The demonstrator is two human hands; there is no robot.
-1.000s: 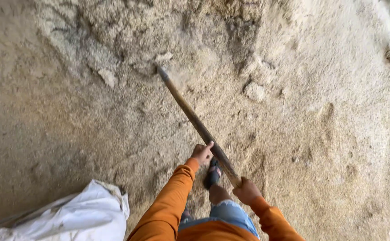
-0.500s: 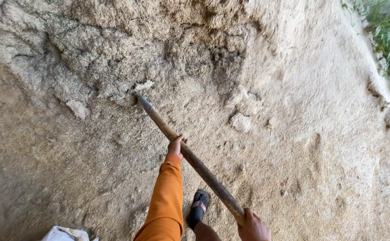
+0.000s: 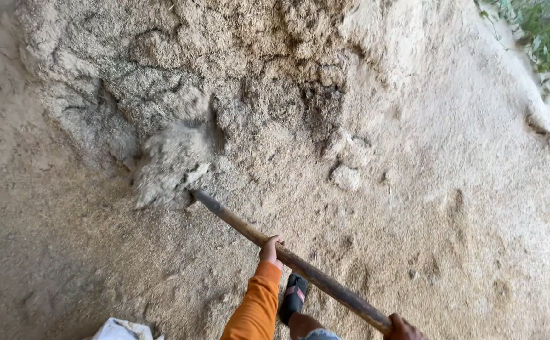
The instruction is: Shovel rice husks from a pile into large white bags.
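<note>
A long wooden handle (image 3: pixel 294 261) crosses the lower middle of the view, running from about 5 o'clock up toward 10 o'clock. The left hand (image 3: pixel 270 250) sits on it near the midpoint, fingers wrapped over the top and clamped on the wood, with an orange sleeve (image 3: pixel 256 306) trailing down to 6 o'clock. The right hand (image 3: pixel 402 328) grips the near end of the handle at the bottom edge, around 5 o'clock; only its knuckles show, closed round the wood, though the frame cuts most of it off. The far end of the handle disappears into a blurred clump of grey-brown husk (image 3: pixel 171 167) at about 10 o'clock from the left hand, and the blade there is probably buried under that load, since none of it can be made out. Beyond it, from 10 to 12 o'clock, rises a big pile (image 3: pixel 224 69) of the same dry, crumbly husk, cracked and lumpy on its face. The ground (image 3: pixel 464 208) to the right is spread with paler, finer husk. A foot in a dark sandal (image 3: pixel 294 296) stands just right of the sleeve, under the handle. A white sack (image 3: pixel 124 330) shows at 7 o'clock along the bottom edge, and green leaves (image 3: pixel 549 38) fill the corner at 2 o'clock.
</note>
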